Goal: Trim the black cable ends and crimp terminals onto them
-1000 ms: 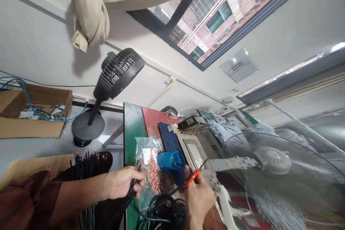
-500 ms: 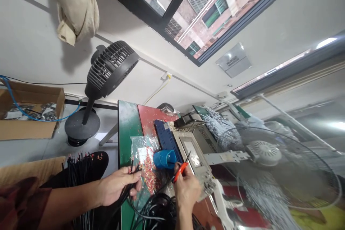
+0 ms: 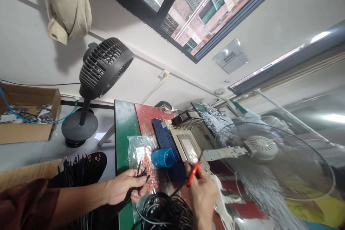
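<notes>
My left hand [image 3: 129, 187] is closed around a small bunch of black cables [image 3: 142, 173], whose ends stick out past my thumb. My right hand [image 3: 202, 190] grips a red-handled tool [image 3: 194, 174] with a thin dark tip; its kind is unclear. A black cable runs up to the fingers of that hand, though whether they pinch it is hidden. Below and between both hands lies a tangled heap of black cables [image 3: 167, 212]. Just beyond them are a blue cup-like container [image 3: 163, 158] lying on its side and a clear plastic bag [image 3: 132, 147] with many small red and yellow bits.
The green table edge [image 3: 120, 133] runs beside my left forearm. A beige machine [image 3: 185, 147] and a caged fan [image 3: 261, 147] stand right. More black cables with stripped ends [image 3: 75, 172] lie left. A dark floor fan [image 3: 105, 66] and a cardboard box [image 3: 27, 133] are farther back.
My right hand has moved right with the red-handled tool, away from the blue container. My left hand has shifted slightly right with its cables. The whole view has moved a little.
</notes>
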The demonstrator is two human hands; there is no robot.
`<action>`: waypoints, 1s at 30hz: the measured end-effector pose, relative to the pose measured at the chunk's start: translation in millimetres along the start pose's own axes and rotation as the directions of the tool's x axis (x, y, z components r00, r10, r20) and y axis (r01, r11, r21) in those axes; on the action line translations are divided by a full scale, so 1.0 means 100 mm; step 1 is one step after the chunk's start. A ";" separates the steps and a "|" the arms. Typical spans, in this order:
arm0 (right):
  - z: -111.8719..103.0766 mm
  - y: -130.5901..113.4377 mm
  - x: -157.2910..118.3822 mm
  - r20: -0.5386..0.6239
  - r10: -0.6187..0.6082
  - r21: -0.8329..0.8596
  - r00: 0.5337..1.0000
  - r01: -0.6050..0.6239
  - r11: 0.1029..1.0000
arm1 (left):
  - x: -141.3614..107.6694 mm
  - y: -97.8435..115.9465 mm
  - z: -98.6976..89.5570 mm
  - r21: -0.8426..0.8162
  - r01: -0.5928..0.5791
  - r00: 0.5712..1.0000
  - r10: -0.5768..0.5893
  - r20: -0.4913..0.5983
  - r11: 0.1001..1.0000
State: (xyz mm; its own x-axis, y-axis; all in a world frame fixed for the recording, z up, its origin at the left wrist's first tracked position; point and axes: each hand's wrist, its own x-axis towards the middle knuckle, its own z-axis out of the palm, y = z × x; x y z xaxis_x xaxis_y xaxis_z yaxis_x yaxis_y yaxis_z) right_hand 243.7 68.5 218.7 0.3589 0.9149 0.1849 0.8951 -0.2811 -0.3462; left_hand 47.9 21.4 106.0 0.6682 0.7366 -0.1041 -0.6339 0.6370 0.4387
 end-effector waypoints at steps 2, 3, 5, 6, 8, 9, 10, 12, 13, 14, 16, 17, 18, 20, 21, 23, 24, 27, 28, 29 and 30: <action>-0.16 0.08 0.15 -0.102 0.040 0.045 0.994 -0.035 0.998 | 0.04 0.00 -0.01 0.032 -0.010 1.000 0.009 0.029 0.999; -0.23 0.12 0.23 -0.135 0.054 0.039 0.989 -0.049 0.998 | 0.06 0.00 -0.01 0.048 -0.012 0.999 0.010 0.032 0.999; -0.33 0.19 0.38 -0.156 0.061 0.013 0.986 -0.059 0.998 | 0.10 -0.01 -0.03 0.073 -0.007 1.000 0.005 0.020 0.997; -0.35 0.22 0.45 -0.147 0.057 -0.008 0.987 -0.059 0.998 | 0.12 -0.02 -0.04 0.089 -0.002 1.000 0.001 0.014 0.996; -0.35 0.26 0.54 -0.116 0.048 -0.058 0.992 -0.055 0.997 | 0.14 -0.03 -0.06 0.127 0.004 1.000 -0.005 0.003 0.992; -0.34 0.28 0.58 -0.101 0.048 -0.084 0.994 -0.057 0.995 | 0.15 -0.03 -0.06 0.149 0.005 1.000 -0.005 -0.003 0.989; -0.32 0.29 0.60 -0.087 0.050 -0.106 0.995 -0.059 0.993 | 0.16 -0.03 -0.07 0.168 0.007 1.000 -0.005 -0.008 0.986; -0.28 0.30 0.62 -0.059 0.051 -0.128 0.997 -0.058 0.990 | 0.17 -0.03 -0.07 0.196 0.017 1.000 -0.015 -0.015 0.980; -0.26 0.30 0.63 -0.050 0.050 -0.130 0.998 -0.056 0.990 | 0.17 -0.02 -0.07 0.205 0.024 1.000 -0.021 -0.016 0.978; -0.25 0.30 0.64 -0.039 0.050 -0.135 0.998 -0.055 0.989 | 0.17 -0.02 -0.06 0.212 0.029 1.000 -0.026 -0.016 0.977; -0.24 0.30 0.66 -0.017 0.052 -0.148 0.998 -0.054 0.987 | 0.18 -0.01 -0.05 0.214 0.031 0.999 -0.027 -0.023 0.976; -0.23 0.30 0.67 -0.008 0.056 -0.156 0.998 -0.056 0.986 | 0.18 0.00 -0.05 0.211 0.030 0.999 -0.025 -0.028 0.977; -0.23 0.30 0.67 0.001 0.061 -0.164 0.998 -0.060 0.985 | 0.18 0.00 -0.05 0.208 0.028 0.999 -0.022 -0.033 0.978; -0.22 0.29 0.68 0.018 0.073 -0.181 0.997 -0.069 0.981 | 0.18 0.00 -0.04 0.206 0.033 0.999 -0.025 -0.042 0.978; -0.21 0.28 0.69 0.023 0.078 -0.190 0.997 -0.073 0.979 | 0.18 0.00 -0.04 0.207 0.037 0.998 -0.028 -0.049 0.978; -0.21 0.26 0.68 0.026 0.082 -0.210 0.996 -0.074 0.975 | 0.18 0.00 -0.04 0.215 0.049 0.998 -0.037 -0.058 0.975; -0.21 0.25 0.68 0.025 0.080 -0.219 0.997 -0.072 0.973 | 0.18 0.00 -0.03 0.221 0.052 0.997 -0.040 -0.060 0.974; -0.21 0.20 0.66 0.019 0.068 -0.239 0.997 -0.062 0.969 | 0.18 0.00 -0.02 0.229 0.061 0.997 -0.047 -0.062 0.971; -0.21 0.19 0.65 0.018 0.063 -0.244 0.998 -0.057 0.968 | 0.18 0.00 -0.02 0.228 0.066 0.997 -0.053 -0.064 0.971; -0.22 0.18 0.64 0.018 0.058 -0.246 0.998 -0.052 0.968 | 0.18 0.00 -0.02 0.225 0.072 0.996 -0.058 -0.068 0.972; -0.22 0.17 0.64 0.017 0.053 -0.249 0.998 -0.047 0.967 | 0.19 0.00 -0.03 0.222 0.076 0.996 -0.063 -0.067 0.972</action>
State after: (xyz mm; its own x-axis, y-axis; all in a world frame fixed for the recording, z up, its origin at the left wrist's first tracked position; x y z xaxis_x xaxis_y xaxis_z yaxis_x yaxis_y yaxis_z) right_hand 287.6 115.8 244.4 0.4011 0.9036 0.1504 0.9149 -0.3871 -0.1144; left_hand 59.3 35.7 101.8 0.6790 0.7087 -0.1914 -0.4784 0.6249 0.6169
